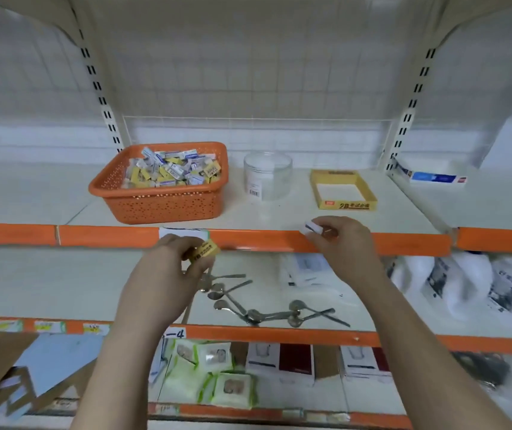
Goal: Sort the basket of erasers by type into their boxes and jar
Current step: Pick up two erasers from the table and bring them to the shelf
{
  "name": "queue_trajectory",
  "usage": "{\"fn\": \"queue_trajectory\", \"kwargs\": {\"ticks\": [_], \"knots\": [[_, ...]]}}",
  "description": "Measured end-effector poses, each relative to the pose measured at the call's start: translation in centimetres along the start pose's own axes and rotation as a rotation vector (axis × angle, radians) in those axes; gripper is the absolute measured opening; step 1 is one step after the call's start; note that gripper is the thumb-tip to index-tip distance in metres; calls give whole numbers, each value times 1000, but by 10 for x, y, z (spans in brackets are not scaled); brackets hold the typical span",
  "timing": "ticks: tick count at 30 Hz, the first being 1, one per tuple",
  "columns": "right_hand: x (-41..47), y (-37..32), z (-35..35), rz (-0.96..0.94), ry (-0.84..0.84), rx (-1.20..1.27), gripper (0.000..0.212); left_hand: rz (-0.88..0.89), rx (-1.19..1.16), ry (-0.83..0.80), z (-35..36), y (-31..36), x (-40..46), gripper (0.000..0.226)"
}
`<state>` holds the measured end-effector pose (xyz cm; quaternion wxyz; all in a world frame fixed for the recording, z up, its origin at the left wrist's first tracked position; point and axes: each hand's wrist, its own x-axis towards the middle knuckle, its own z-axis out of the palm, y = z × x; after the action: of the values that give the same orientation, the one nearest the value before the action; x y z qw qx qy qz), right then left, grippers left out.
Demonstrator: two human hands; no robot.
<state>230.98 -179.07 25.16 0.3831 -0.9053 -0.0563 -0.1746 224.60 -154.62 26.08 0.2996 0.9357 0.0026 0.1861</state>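
An orange basket [161, 200] heaped with yellow and white-blue wrapped erasers [170, 169] stands on the upper shelf. To its right are a clear jar [267, 176] and a yellow box [343, 189] with nothing visible inside. A white-blue box [434, 175] sits on the far right shelf section. My left hand [177, 262] holds a yellow eraser [205, 251] in front of the shelf edge. My right hand [338, 240] pinches a white eraser [312, 228] over the shelf's front edge, below the yellow box.
The orange shelf lip [279, 240] runs between my hands and the containers. Several metal spoons [248, 299] lie on the shelf below, with white packets [465, 283] at right. Boxed goods and pouches fill the lowest shelf [248, 367].
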Motion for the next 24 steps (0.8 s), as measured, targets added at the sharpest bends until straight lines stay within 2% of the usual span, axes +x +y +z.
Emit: {"fn": "queue_trajectory", "kwargs": {"ticks": [4,9,15,19,21,24], "knots": [[61,17,33,-22,-113,-26,27,-22,-1,70,16,-2,36,28],[109,22,74,-62,-219,-70,30,64,17,111,23,-12,82,30],[134,23,99,-42,-275,-65,31,95,16,165,30,-11,119,33],[138,29,102,-22,-372,-70,33,97,21,174,37,-8,129,33],[138,35,92,11,-366,-34,33,113,24,184,43,-4,132,32],[133,55,57,60,-197,-33,25,161,-36,158,58,10,135,30]]}}
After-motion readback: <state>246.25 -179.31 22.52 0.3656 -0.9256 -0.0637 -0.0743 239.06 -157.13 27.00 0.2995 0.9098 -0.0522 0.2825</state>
